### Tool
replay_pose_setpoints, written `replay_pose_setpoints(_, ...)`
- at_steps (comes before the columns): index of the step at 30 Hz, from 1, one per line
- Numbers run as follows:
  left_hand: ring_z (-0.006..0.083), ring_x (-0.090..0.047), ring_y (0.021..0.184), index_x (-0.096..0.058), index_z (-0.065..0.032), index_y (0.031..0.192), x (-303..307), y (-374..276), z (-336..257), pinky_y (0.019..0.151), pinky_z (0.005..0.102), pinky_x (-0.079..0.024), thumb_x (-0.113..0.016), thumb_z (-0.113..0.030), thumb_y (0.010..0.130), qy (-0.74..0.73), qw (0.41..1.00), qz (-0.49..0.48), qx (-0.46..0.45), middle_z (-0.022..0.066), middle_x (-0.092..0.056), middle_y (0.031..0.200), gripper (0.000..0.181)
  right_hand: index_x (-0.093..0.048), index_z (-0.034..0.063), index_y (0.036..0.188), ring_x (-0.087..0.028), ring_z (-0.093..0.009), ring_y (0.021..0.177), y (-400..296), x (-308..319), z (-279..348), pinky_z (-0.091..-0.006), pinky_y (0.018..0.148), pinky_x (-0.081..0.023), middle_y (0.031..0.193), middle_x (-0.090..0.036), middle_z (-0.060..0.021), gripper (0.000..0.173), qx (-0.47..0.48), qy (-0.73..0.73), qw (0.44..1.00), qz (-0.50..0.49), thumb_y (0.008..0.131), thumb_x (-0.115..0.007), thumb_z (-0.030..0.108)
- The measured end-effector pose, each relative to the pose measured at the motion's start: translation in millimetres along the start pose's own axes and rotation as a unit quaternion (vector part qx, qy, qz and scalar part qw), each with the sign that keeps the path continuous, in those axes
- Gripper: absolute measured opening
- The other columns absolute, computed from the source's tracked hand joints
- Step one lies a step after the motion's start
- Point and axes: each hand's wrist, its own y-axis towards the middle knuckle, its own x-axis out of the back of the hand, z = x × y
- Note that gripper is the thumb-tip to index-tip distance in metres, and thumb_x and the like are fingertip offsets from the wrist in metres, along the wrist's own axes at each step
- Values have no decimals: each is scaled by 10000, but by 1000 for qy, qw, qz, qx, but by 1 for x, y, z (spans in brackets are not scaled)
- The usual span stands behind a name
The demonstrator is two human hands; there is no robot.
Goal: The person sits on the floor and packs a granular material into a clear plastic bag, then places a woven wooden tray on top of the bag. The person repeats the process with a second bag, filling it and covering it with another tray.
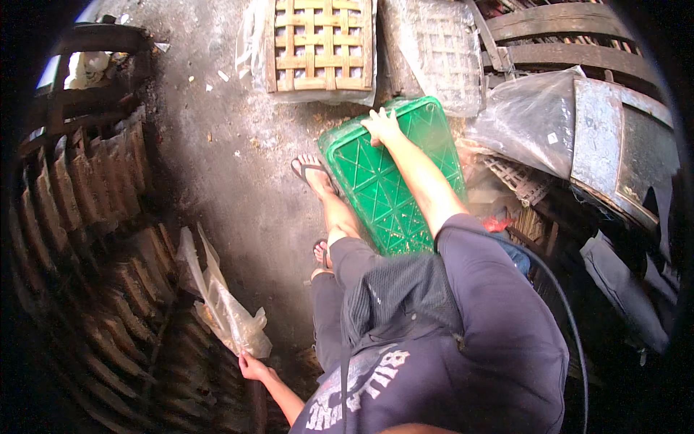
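My left hand (252, 366), low on the left, pinches the end of a crumpled clear plastic bag (238, 325). The bag hangs out over the dark floor, beside stacked slatted pieces. With its fingers spread over the upper edge, my right hand (382, 127) grips a green plastic crate (374, 184). The crate's broad face, ribbed in triangles, is turned towards me and carries small crumbs near its lower end. My sandalled foot (314, 168) stands close against the crate's left side.
Ahead lies a woven bamboo tray (320, 49) over plastic sheeting, with a plastic-covered tray (444, 59) beside it. On the right are a clear plastic sheet (526, 125), a worn framed panel (623, 146) and a dark hose (569, 309). Corrugated slatted stacks (92, 184) line the left.
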Motion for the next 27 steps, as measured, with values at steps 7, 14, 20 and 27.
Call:
replay_pose_setpoints(7, 166, -572, 845, -634, 62, 1044, 16, 9, -37, 794, 312, -470, -651, -138, 862, 31, 996, 79, 11, 85, -647, 961, 270, -504, 182, 1251, -447, -313, 1201, -37, -34, -13, -589, 1059, -218, 1230, -508, -130, 660, 58, 21, 985, -164, 660, -783, 273)
replay_pose_setpoints(14, 196, -580, 862, -628, 72, 1046, 58, 23, -91, 794, 348, -486, -643, -132, 858, 44, 991, 112, -50, 124, -650, 995, 278, -546, 136, 992, -510, -283, 1023, -221, -69, -49, -505, 884, -339, 1058, -537, -115, 452, 117, 124, 929, -330, 587, -744, 172)
replay_pose_setpoints(20, 217, -594, 898, -629, 65, 1065, 60, 31, -136, 825, 349, -483, -642, -126, 859, 21, 978, 172, -112, 155, -647, 1030, 282, -527, 131, 874, -566, -207, 866, -274, -110, -62, -453, 842, -324, 857, -527, -44, 178, 101, 233, 907, -335, 746, -624, 208)
replay_pose_setpoints(27, 210, -594, 900, -628, 68, 1063, 76, 3, -155, 824, 344, -480, -653, -136, 857, 3, 973, 176, -151, 142, -652, 1018, 292, -545, 127, 887, -554, -243, 882, -337, -122, -62, -454, 786, -363, 919, -561, -53, 263, 95, 168, 882, -430, 671, -691, 105)
